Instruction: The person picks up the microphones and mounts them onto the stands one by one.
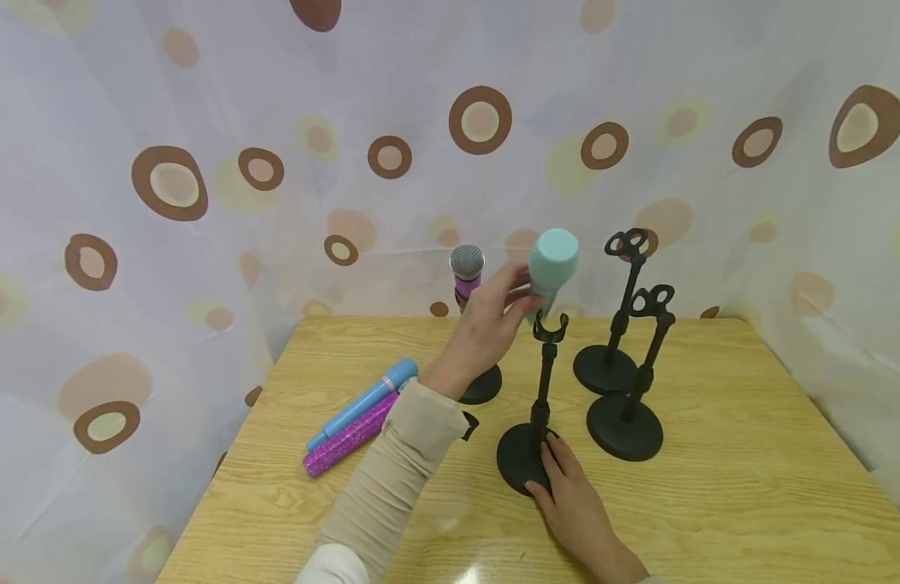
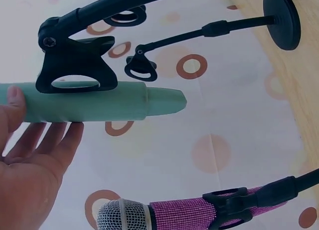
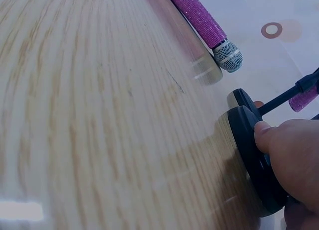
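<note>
My left hand (image 1: pixel 486 320) holds a mint-green microphone (image 1: pixel 554 255), head up and tilted, by its body. In the left wrist view the microphone's body (image 2: pixel 132 104) lies along the black clip (image 2: pixel 77 70) atop a desktop microphone stand (image 1: pixel 543 389); whether it is fully seated I cannot tell. With fairly straight fingers, my right hand (image 1: pixel 577 507) presses on this stand's round base (image 1: pixel 519 458). In the right wrist view the thumb touches the top of the base (image 3: pixel 251 160). Behind my left forearm, a purple microphone (image 1: pixel 467 264) with a silver mesh head sits in another stand.
Two more black stands (image 1: pixel 609 369) (image 1: pixel 625 426) with bare clips stand to the right. At the left lie a blue microphone (image 1: pixel 362 405) and a glittery purple microphone (image 1: pixel 348 438), partly behind my sleeve. A black clip (image 1: pixel 470 426) shows beside the sleeve. A patterned curtain (image 1: pixel 421 203) backs the wooden table (image 1: pixel 749 487).
</note>
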{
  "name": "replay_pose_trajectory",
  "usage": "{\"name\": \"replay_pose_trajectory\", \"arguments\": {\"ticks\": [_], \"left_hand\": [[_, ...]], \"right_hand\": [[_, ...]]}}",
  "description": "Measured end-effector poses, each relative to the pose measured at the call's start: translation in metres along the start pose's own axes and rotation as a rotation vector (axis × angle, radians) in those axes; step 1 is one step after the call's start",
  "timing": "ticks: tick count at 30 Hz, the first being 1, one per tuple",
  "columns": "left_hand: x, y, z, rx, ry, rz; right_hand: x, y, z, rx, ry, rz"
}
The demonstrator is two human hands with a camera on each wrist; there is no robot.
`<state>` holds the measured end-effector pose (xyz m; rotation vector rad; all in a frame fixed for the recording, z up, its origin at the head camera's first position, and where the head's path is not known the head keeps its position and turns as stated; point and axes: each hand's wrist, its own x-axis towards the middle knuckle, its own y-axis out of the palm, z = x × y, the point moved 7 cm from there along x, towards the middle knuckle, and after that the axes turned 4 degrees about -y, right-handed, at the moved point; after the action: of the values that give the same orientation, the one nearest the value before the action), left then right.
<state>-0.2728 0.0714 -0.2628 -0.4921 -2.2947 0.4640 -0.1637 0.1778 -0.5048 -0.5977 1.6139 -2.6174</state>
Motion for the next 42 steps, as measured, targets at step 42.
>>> {"name": "replay_pose_trajectory", "arguments": {"ticks": [42], "left_hand": [[-0.004, 0.021, 0.013, 0.000, -0.013, 0.373]], "right_hand": [[0.001, -0.001, 0.000, 0.003, -0.006, -0.016]]}}
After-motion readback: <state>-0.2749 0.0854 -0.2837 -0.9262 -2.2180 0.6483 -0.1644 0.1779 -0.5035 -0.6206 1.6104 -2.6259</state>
